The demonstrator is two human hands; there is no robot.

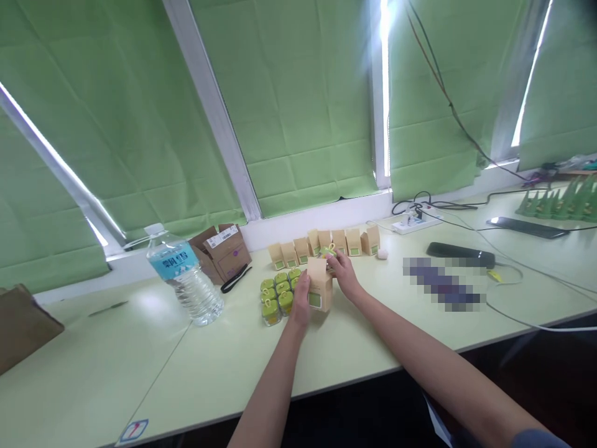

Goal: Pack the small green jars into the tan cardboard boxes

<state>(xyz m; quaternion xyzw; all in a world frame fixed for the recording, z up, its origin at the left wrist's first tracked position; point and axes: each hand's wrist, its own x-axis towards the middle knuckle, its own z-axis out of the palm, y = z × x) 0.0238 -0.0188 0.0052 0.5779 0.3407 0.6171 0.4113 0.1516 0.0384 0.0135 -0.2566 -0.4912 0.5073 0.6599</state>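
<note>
My left hand [301, 303] is closed around the side of a small kraft paper box [318, 283], held upright above the table with its top flap raised. Just behind that box, my right hand [344, 274] grips a small green-lidded jar [329, 250] with a yellow loop on its lid. The jar's lower part is hidden by the box and my fingers. Several matching jars [271, 309] with green lids stand in a tight group left of my left hand. Behind both hands runs a row of similar paper boxes [353, 242] with green labels.
A large water bottle [186, 280] and an open cardboard carton [228, 252] stand at the left. A small white object [382, 254] lies beside the box row. At the right are a power strip [416, 221], a black elongated case [460, 254], cables and a dark flat device [527, 227].
</note>
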